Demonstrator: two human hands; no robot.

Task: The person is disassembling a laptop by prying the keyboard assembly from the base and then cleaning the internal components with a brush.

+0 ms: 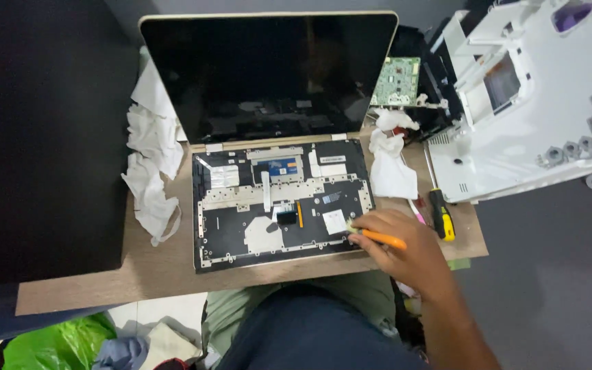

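While the right hand (402, 243) pinches an orange tool (381, 238), its tip touches the opened laptop base (279, 202) on the counter (159, 270). No left hand shows. A yellow-handled screwdriver (440, 212) lies just beside.

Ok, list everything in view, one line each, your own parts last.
laptop: 1, black inside with pale rim, opened up, centre of board
wooden board: 1, brown, under the laptop
crumpled wipes: several, white, left of laptop
tissue: 1 clump, white, right of laptop
screwdriver: 1, yellow and black, right of tissue
circuit board: 1, green, behind tissue
plastic casing: 1, white, far right
plastic bag: 1, green, bottom left
orange tool: 1, in right hand
right hand: 1, at laptop's lower right
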